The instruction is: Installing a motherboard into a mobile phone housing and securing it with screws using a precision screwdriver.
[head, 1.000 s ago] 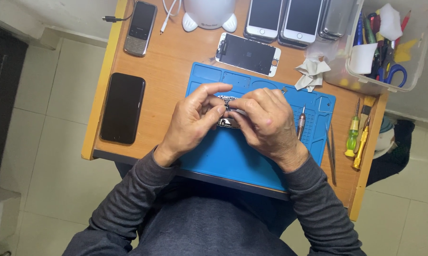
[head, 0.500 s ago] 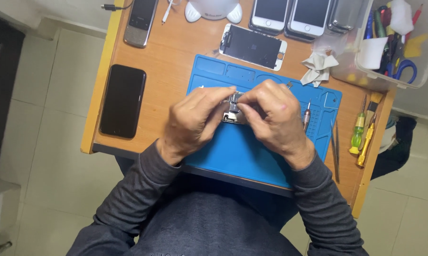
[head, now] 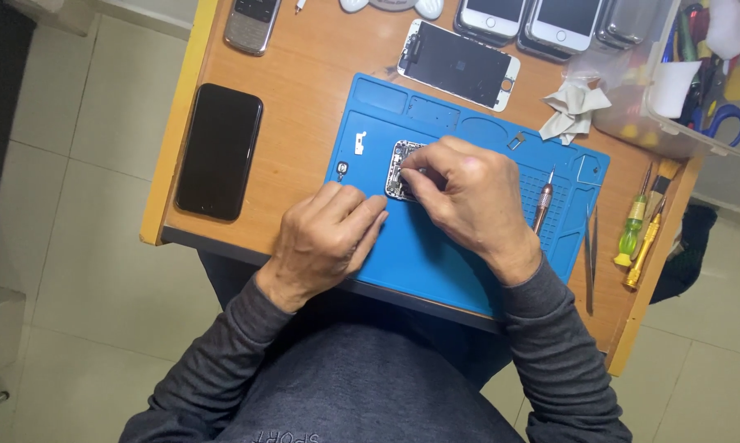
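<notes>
Blue mat: in the head view, a blue silicone work mat (head: 436, 246) lies on the wooden bench (head: 304, 98), reaching to the bench's near edge.
Part in hand: we see a small opened device, a board of tiny metal parts (head: 400, 168), lying on the mat's upper left area.
Right hand: our right hand (head: 477, 197) bends over the board, fingertips pinched together at its right side; what they grip, if anything, is hidden.
Left hand: our left hand (head: 325, 238) rests loosely curled on the mat just below the board, holding nothing that we can see.
Loose bits: a small white piece (head: 359, 143) and a dark round piece (head: 342, 170) lie on the mat's left edge.
Tools: a screwdriver with a copper-coloured handle (head: 543, 205) lies right of the right hand; tweezers (head: 590, 254) lie near the bench's right edge.
Around: a black phone (head: 219, 152) lies at the bench's left edge, a detached screen (head: 459, 64) above the mat.
Progress: we judge the device opened and partly stripped, with fine work on the board under way and reassembly left.
</notes>
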